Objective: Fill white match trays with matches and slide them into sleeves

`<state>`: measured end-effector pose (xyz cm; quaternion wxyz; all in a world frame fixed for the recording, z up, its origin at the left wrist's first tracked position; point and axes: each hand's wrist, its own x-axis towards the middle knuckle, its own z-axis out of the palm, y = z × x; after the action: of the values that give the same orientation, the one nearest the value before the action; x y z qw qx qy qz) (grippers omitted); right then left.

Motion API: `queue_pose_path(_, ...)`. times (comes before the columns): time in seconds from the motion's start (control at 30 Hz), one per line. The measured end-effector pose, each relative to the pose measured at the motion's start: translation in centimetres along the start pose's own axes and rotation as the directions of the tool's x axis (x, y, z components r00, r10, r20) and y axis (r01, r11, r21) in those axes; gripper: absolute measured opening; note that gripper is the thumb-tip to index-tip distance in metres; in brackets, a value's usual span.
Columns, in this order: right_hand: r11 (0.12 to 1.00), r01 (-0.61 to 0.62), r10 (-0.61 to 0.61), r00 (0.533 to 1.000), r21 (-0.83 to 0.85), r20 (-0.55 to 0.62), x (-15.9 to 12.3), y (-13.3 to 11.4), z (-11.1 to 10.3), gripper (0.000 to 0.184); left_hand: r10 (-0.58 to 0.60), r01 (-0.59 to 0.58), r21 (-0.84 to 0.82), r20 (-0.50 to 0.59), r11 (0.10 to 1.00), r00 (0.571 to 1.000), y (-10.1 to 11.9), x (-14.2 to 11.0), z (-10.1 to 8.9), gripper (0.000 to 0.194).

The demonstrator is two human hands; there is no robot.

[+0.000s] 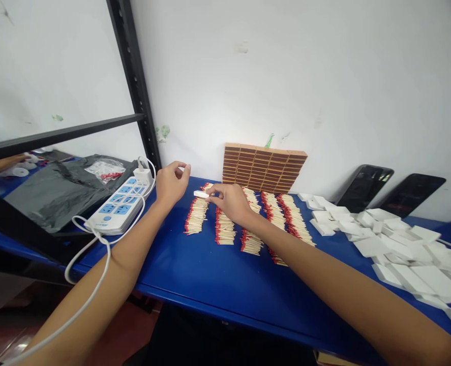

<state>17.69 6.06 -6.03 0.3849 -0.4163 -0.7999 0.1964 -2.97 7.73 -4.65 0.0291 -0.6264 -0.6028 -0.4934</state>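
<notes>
My right hand (231,201) pinches a small white matchbox tray (200,194) between thumb and fingers, above the leftmost row of matches (196,216). Left of it, my left hand (172,183) is raised with fingers curled and thumb and forefinger close together; whether anything small is between them I cannot make out. More red-tipped matches lie in several rows on the blue table (194,269), such as the row of matches (225,229) under my right hand. Part of the middle rows is hidden by my right hand and forearm.
Brown-sided matchboxes (263,166) stand stacked against the wall. White trays (412,249) lie heaped at right, before two dark phones (364,188) leaning on the wall. A power strip (118,206) with white cables and a black shelf post (133,66) are at left.
</notes>
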Motion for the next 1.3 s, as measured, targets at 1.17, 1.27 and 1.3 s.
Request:
queue_pose_path(1.17,0.501,-0.747,0.455,0.657,-0.438,-0.601,-14.8,12.0,-27.2,0.027,0.096,-0.104,0.046,0.154,0.993,0.983,0.9,-1.1,1.2,0.039)
queue_pose_path(1.27,0.601,-0.633,0.266,0.733,-0.487,-0.626,-14.7,12.5,-26.8,0.024,0.079,-0.091,0.066,0.173,0.994,0.982,0.3,-0.8,1.1,0.041)
queue_pose_path(1.3,0.640,-0.584,0.188,0.749,-0.499,-0.635,-14.6,12.6,-26.6,0.023,0.073,-0.087,0.073,0.175,0.994,0.982,0.2,-0.7,1.0,0.041)
